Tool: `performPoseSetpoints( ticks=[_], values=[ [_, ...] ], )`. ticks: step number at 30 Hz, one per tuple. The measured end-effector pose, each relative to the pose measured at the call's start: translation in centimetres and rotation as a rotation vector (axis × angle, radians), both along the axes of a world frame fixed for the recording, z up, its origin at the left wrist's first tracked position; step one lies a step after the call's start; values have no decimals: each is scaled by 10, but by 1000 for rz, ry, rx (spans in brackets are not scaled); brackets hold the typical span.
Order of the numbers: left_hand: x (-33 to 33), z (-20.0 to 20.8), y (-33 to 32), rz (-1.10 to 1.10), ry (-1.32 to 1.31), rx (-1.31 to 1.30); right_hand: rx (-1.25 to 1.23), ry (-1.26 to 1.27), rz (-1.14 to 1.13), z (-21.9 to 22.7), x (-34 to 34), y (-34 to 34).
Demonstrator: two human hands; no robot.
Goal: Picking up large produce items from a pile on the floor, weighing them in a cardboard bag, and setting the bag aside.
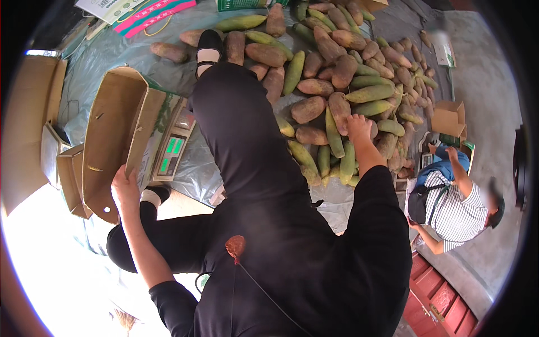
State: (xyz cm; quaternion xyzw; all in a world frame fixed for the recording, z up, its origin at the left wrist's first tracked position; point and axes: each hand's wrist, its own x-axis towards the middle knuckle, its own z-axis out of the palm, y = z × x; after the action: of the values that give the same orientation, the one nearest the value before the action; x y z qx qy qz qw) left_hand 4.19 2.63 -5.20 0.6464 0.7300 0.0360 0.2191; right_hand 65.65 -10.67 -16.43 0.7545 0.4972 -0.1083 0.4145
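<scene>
My left hand is closed on the near rim of an open, long cardboard box, which sits tilted on a digital scale with lit green displays. No contents show in the box. To the right, my right hand reaches into a big heap of thick, long root vegetables that look like radishes. Its fingers curl over a reddish-brown radish, partly hidden by the hand. Beside it lie another reddish-brown radish and a green radish.
The heap spreads over grey plastic sheeting. More cardboard stands at the far left, with a pink and teal bag at the back. At right, a person in a striped shirt bends near a small open carton.
</scene>
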Motion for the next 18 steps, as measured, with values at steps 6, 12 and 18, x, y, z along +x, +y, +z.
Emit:
performPoseSetpoints(
  ticks=[6, 12, 18],
  values=[
    [-13, -3, -5, -6, 53, 22, 145, -31, 105, -29, 12, -10],
    [1, 1, -4, 36, 91, 1, 170, 23, -12, -5, 8, -4],
    [1, 7, -6, 66, 66, -17, 501, 153, -286, 23, 5, 14]
  ],
)
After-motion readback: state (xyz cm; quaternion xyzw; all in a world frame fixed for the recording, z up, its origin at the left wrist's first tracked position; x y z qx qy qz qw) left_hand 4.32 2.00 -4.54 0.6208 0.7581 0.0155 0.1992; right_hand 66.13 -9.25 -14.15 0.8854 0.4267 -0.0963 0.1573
